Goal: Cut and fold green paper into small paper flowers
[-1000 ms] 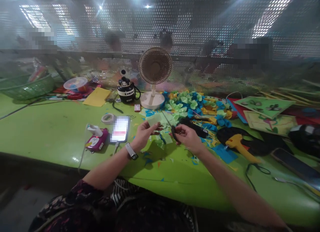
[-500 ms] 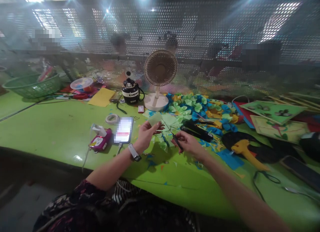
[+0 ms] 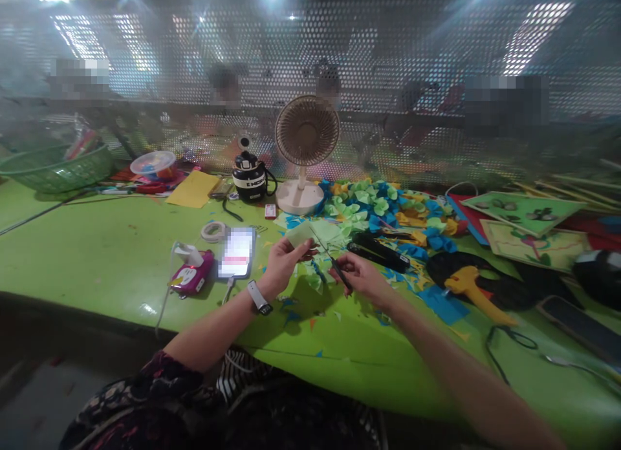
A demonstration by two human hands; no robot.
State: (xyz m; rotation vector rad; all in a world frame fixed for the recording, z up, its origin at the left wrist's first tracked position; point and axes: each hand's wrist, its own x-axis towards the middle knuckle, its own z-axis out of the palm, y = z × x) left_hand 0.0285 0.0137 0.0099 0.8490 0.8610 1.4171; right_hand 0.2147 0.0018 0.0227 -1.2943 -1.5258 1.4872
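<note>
My left hand (image 3: 286, 262), with a watch on the wrist, pinches a light green piece of paper (image 3: 299, 234). In my right hand (image 3: 358, 277) is a pair of dark-handled scissors (image 3: 341, 273), its blades pointing up and left beside the paper's right edge. Whether the blades touch the paper is too small to tell. Beyond my hands lies a heap of green, blue and yellow paper flowers (image 3: 381, 205). Small paper scraps (image 3: 291, 316) are scattered on the green table beneath and around my hands.
A white fan (image 3: 301, 196) and a black jug (image 3: 250, 182) stand at the back. Left of my hands are a lit phone (image 3: 237, 253) and a purple power block (image 3: 196, 278). A black stapler (image 3: 378, 253) and a yellow glue gun (image 3: 478, 295) lie to the right.
The whole view has shifted slightly, so things appear a little further left. Both hands keep hold of the paper and scissors in nearly the same pose.
</note>
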